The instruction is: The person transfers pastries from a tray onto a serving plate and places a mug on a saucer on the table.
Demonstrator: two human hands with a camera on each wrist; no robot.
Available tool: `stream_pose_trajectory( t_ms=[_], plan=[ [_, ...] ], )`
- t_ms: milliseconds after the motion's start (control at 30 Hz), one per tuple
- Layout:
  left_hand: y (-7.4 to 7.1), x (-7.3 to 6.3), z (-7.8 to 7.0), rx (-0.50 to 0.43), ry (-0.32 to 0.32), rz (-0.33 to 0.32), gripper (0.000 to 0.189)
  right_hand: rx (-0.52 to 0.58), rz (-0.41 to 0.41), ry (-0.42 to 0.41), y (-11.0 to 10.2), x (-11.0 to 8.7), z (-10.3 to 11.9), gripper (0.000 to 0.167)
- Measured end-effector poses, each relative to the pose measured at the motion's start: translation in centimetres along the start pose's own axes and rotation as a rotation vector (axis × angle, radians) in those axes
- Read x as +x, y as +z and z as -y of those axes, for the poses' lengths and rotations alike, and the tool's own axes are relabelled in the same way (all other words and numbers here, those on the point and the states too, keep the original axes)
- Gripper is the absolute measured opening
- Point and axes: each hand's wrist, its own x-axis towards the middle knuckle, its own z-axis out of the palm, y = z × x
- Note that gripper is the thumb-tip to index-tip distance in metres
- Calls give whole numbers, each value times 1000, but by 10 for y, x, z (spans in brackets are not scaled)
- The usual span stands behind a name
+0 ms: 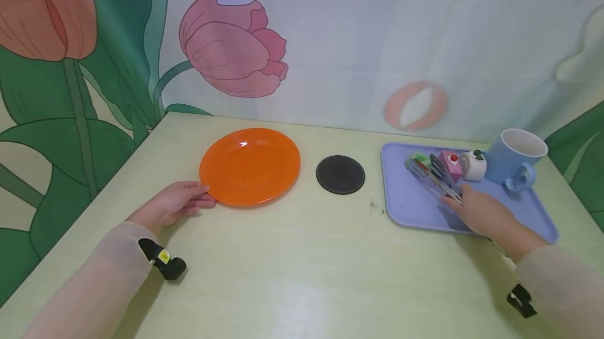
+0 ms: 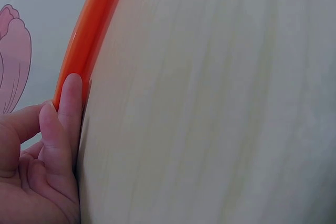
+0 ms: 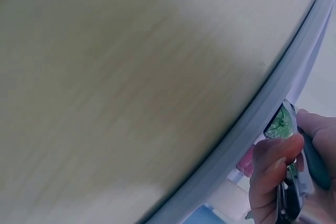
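At the left, an orange plate lies on the table, and my left hand pinches its near-left rim. The left wrist view shows fingers against the outer side of the rim. My right hand grips metal tongs with dark handle parts, over a lavender tray. The tong tips are at a small green cake; whether they clasp it I cannot tell. Beside it on the tray sit a pink cake piece with a red top and a white cake roll.
A light-blue mug stands at the tray's far right corner. Between plate and tray lies a round black coaster. A curtain printed with flowers hangs behind the table.
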Motion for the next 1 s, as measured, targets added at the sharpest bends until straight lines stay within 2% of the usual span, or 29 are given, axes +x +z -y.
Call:
stream_pose_trajectory(
  t_ms=[167,367,700,1000],
  plan=[
    [6,4,2,-2,0,16,57,-2,-7,7,1,-9,-6,84],
    [5,3,3,8,5,29,59,8,5,8,1,-12,-7,77],
    [-1,1,1,13,7,41,60,4,8,16,-3,-13,-2,83],
    [0,-1,0,19,-2,38,60,-2,28,41,-6,-17,-1,88]
  ],
)
